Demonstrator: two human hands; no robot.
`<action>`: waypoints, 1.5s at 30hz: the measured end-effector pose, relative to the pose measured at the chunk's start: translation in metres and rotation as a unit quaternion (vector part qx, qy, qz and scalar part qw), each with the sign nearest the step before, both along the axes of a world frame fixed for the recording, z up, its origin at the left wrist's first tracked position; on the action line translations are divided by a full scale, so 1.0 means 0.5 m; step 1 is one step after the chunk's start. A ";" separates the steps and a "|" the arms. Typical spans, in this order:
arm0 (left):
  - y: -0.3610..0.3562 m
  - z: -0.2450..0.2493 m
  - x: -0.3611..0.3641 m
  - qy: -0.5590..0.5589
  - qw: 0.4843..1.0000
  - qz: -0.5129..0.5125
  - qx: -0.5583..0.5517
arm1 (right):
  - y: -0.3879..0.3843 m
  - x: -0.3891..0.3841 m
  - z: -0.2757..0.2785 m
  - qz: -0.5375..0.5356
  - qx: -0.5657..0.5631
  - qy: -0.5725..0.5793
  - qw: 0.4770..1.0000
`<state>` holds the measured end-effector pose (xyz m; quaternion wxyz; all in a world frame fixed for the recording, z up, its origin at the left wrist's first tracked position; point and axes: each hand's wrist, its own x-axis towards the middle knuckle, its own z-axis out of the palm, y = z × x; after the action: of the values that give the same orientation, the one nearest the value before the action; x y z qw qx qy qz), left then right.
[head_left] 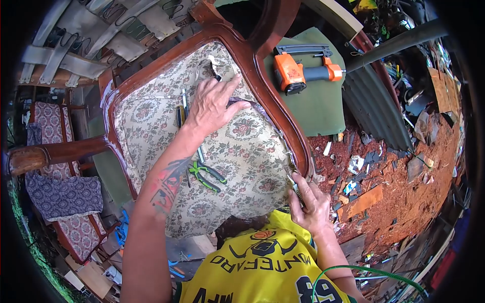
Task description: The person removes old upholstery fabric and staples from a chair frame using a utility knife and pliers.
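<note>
Floral upholstery fabric (242,151) covers a panel inside a curved brown wooden chair frame (268,93). My left hand (214,103) lies on the fabric near the frame's upper right side, thumb and index finger apart. A small black piece and a pale torn scrap (213,61) are by its fingertips. At the lower right edge of the fabric, my right hand (312,202) is closed around a slim cutter-like tool (293,181), its tip beside the wood. Green-handled pliers (208,178) and a yellow-and-black handled tool (180,116) rest on the fabric near my left forearm.
An orange and black nail gun (298,70) lies on a green padded panel (323,108) at the right. Reddish debris and scraps (374,187) cover the ground there. Webbed frames (96,45) are at upper left, patterned cushions (63,197) at left. A green hose (374,271) crosses the lower right.
</note>
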<state>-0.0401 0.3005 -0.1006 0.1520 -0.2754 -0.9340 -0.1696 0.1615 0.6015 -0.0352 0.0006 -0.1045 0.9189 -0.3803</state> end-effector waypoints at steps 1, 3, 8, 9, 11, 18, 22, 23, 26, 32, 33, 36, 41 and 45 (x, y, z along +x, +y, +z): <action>0.000 0.003 0.011 -0.013 1.000 -0.006 -0.008 | 0.003 0.003 0.003 0.001 0.001 0.001 1.000; 0.007 0.003 0.025 0.002 0.999 -0.034 0.016 | 0.010 0.008 0.005 -0.002 0.010 0.011 1.000; 0.025 0.016 0.027 -0.015 0.998 -0.029 0.045 | 0.031 0.013 0.002 0.020 0.037 0.027 0.999; 0.037 0.022 0.021 -0.005 0.998 -0.034 0.058 | 0.032 0.014 0.004 0.014 0.041 0.014 0.999; 0.055 0.029 0.007 -0.050 0.998 -0.020 0.045 | 0.028 -0.002 -0.002 0.002 0.036 0.012 0.999; 0.078 0.041 0.023 -0.172 0.984 -0.051 0.025 | 0.009 -0.036 0.018 0.034 0.079 -0.020 0.996; 0.050 0.006 0.093 -0.166 0.983 -0.062 0.054 | 0.006 0.001 0.028 0.084 0.075 -0.060 0.992; 0.046 -0.005 0.114 -0.172 0.981 -0.051 0.076 | 0.005 0.008 0.038 0.094 0.087 -0.086 0.988; 0.052 -0.009 0.149 -0.114 0.990 0.008 0.076 | 0.008 0.027 0.018 0.111 0.079 -0.114 0.984; 0.073 -0.016 0.089 -0.107 0.991 0.007 0.083 | 0.007 0.006 0.009 0.092 0.079 -0.104 0.987; 0.068 -0.024 0.068 -0.098 0.991 -0.020 0.089 | 0.007 0.000 0.007 0.081 0.085 -0.092 0.989; 0.075 -0.025 0.024 -0.092 0.985 -0.041 0.138 | 0.001 -0.028 0.004 0.051 0.083 -0.067 0.993; 0.100 -0.008 0.000 -0.169 0.975 0.019 0.140 | -0.027 -0.078 -0.015 0.014 0.074 -0.054 0.996; 0.119 -0.013 -0.001 -0.204 0.964 0.063 0.161 | -0.073 -0.124 -0.022 0.010 0.095 -0.096 0.991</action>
<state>-0.0404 0.3599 -0.1070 0.0108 -0.1473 -0.9211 -0.3602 0.0995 0.5648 -0.0462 0.1021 -0.0760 0.9457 -0.2991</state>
